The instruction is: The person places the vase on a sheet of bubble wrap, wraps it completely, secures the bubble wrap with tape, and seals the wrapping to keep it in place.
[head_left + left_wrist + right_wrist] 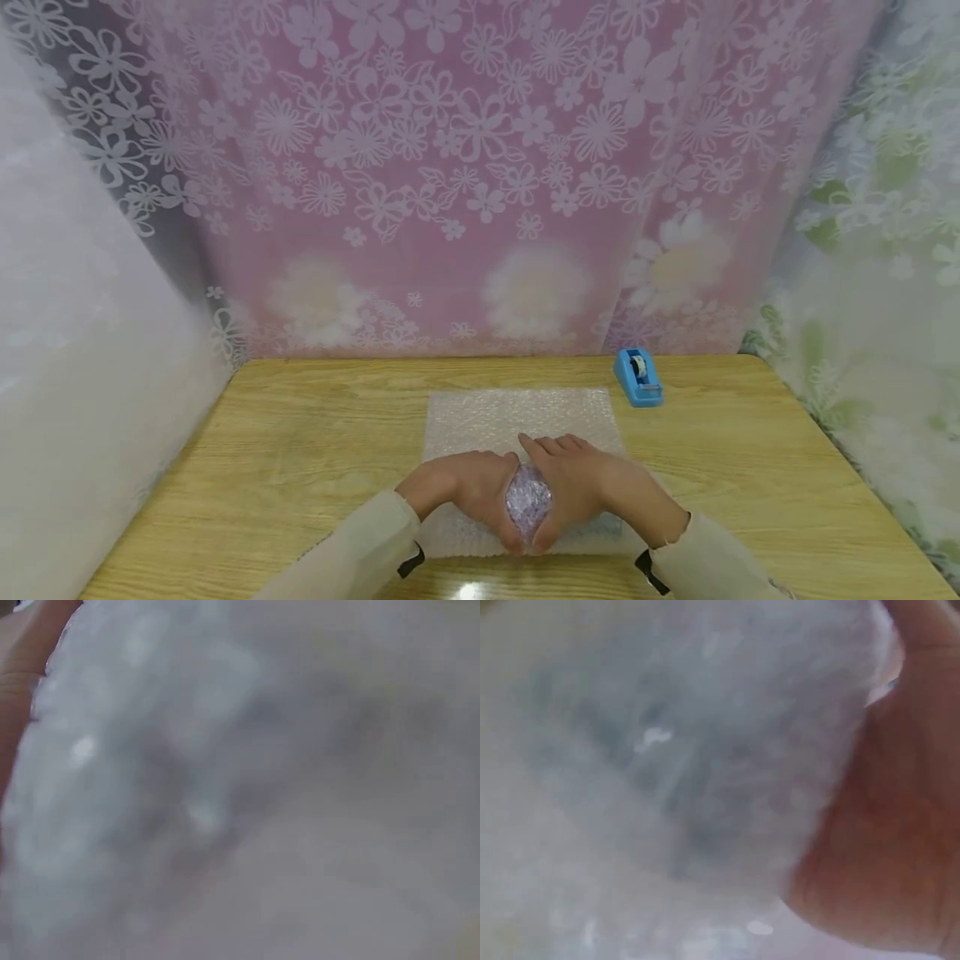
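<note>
A sheet of bubble wrap lies on the table, and its near part is gathered into a bundle with a purple tint. My left hand holds the bundle from the left, and my right hand holds it from the right. Thumbs and forefingers nearly meet around it. What the wrap encloses cannot be made out. Close up and blurred, the bubble wrap fills the left wrist view, with a strip of hand at the left edge. In the right wrist view, the right hand lies against the bubble wrap.
A blue tape dispenser stands beyond the sheet's far right corner. The wooden table stretches to both sides, with flowered curtains behind it and at its sides.
</note>
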Available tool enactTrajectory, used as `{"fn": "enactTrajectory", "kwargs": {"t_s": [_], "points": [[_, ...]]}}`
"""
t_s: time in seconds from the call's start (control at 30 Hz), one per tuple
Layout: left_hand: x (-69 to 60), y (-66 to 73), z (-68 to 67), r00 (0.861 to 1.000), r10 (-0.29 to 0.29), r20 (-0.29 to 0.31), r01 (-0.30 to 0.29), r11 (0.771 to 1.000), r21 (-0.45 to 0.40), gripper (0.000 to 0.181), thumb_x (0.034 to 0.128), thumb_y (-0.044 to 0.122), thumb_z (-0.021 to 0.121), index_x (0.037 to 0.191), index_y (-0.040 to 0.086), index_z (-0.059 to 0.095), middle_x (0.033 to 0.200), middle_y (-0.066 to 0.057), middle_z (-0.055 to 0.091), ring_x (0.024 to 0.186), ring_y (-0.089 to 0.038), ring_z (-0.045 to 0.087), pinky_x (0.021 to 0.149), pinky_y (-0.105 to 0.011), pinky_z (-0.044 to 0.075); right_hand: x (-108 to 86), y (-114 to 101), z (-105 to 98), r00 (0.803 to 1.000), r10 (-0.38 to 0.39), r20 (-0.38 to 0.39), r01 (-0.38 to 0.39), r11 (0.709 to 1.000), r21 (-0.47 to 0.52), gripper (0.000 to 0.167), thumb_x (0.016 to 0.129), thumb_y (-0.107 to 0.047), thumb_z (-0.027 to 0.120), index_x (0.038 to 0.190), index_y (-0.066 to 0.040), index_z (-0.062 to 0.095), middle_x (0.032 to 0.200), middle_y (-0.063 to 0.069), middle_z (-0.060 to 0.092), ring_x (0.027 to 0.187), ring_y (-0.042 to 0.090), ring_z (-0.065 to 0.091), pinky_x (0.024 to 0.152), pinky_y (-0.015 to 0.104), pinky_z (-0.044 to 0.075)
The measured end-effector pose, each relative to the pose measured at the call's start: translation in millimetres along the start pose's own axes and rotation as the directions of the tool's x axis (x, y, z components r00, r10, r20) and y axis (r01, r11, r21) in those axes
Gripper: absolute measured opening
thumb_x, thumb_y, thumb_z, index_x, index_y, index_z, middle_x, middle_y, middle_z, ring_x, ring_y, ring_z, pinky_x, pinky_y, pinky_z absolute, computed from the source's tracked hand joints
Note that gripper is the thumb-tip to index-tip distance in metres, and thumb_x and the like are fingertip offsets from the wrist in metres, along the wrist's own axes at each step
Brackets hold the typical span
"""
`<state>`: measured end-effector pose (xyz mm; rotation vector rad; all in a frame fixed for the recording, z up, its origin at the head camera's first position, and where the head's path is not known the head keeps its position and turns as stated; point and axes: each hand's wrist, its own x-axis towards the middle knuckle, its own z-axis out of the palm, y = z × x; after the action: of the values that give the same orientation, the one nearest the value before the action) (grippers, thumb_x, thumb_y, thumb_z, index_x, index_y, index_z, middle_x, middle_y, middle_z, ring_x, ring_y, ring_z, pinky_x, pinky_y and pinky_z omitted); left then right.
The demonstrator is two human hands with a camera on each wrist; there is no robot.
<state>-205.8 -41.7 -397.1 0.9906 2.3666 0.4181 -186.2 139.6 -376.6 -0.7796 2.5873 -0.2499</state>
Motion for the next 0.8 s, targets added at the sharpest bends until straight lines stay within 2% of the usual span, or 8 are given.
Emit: {"fn": "enactTrajectory", "kwargs": {"t_s": [0.1,0.2,0.3,0.37,0.43,0.53,0.6,0.8], "points": [[1.4,1.9,-1.9,0.999,-0.039,0.003,0.039,0.999,0.026,0.063,0.0639,0.043,0.084,0.109,0.013,0.051,0.086,0.008,0.053,0.074,-0.005,0.054,0.064,-0.023,0.047,-10.4,-6,3,0.990,-0.010,-0.140,-0.006,0.993,-0.114,0.123,0.060,-0.068,0.077,0.150,-0.003,0.023,0.147,0.013,0.036,0.134,0.034,0.032,0.109,0.052,0.021],[2.2,2.5,-3.4,0.997,-0.072,0.010,0.072,0.997,0.022,0.063,0.0637,0.044,0.084,0.108,0.012,0.052,0.086,0.007,0.056,0.073,-0.006,0.055,0.065,-0.024,0.047,-19.7,-12,11,0.963,-0.048,-0.264,-0.013,0.974,-0.227,0.118,0.062,-0.066,0.076,0.147,0.000,0.028,0.144,0.016,0.040,0.131,0.035,0.037,0.107,0.051,0.026],[2.8,1.6,-3.6,0.996,-0.084,0.017,0.083,0.996,0.013,0.061,0.0632,0.045,0.083,0.106,0.012,0.054,0.084,0.007,0.057,0.073,-0.007,0.055,0.064,-0.025,0.048,-26.7,-17,22,0.933,-0.103,-0.344,-0.006,0.954,-0.301,0.109,0.066,-0.062,0.076,0.141,0.006,0.036,0.138,0.019,0.046,0.127,0.036,0.042,0.104,0.049,0.032],[3.6,0.6,-3.5,0.998,-0.066,0.016,0.066,0.998,0.002,0.058,0.0631,0.044,0.084,0.104,0.013,0.056,0.082,0.008,0.058,0.071,-0.006,0.056,0.063,-0.024,0.048,-29.5,-20,28,0.918,-0.132,-0.374,0.006,0.947,-0.321,0.102,0.068,-0.057,0.077,0.137,0.008,0.040,0.135,0.021,0.048,0.124,0.036,0.044,0.103,0.048,0.034],[4.6,-0.7,-2.5,0.999,-0.036,0.014,0.036,0.999,-0.014,0.052,0.0638,0.041,0.084,0.100,0.015,0.058,0.080,0.010,0.058,0.069,-0.005,0.056,0.061,-0.022,0.048,-30.9,-22,34,0.916,-0.136,-0.377,0.011,0.949,-0.315,0.099,0.068,-0.052,0.080,0.136,0.009,0.041,0.134,0.021,0.047,0.124,0.036,0.044,0.102,0.047,0.035],[5.4,-2.8,-2.0,1.000,0.009,0.012,-0.009,0.999,-0.041,0.046,0.0644,0.037,0.085,0.097,0.018,0.059,0.078,0.012,0.059,0.069,-0.003,0.057,0.060,-0.021,0.048,-28.5,-23,42,0.913,-0.129,-0.386,0.012,0.956,-0.292,0.101,0.062,-0.045,0.085,0.135,0.009,0.040,0.133,0.021,0.047,0.124,0.036,0.043,0.102,0.048,0.035],[5.9,-4.1,-2.3,1.000,0.022,0.013,-0.021,0.998,-0.052,0.044,0.0648,0.036,0.085,0.096,0.019,0.059,0.078,0.013,0.058,0.069,-0.003,0.057,0.060,-0.021,0.048,-25.4,-23,47,0.903,-0.125,-0.412,0.003,0.958,-0.285,0.103,0.057,-0.043,0.087,0.133,0.009,0.040,0.131,0.021,0.047,0.122,0.036,0.044,0.101,0.048,0.036],[7.7,-9.0,-2.4,0.997,0.073,0.028,-0.070,0.992,-0.109,0.038,0.0673,0.031,0.084,0.092,0.018,0.059,0.078,0.012,0.060,0.068,-0.003,0.059,0.060,-0.020,0.049,-14.0,-18,58,0.827,-0.165,-0.538,-0.019,0.948,-0.319,0.096,0.053,-0.038,0.088,0.127,0.006,0.045,0.120,0.019,0.052,0.112,0.033,0.051,0.095,0.045,0.042]]}}
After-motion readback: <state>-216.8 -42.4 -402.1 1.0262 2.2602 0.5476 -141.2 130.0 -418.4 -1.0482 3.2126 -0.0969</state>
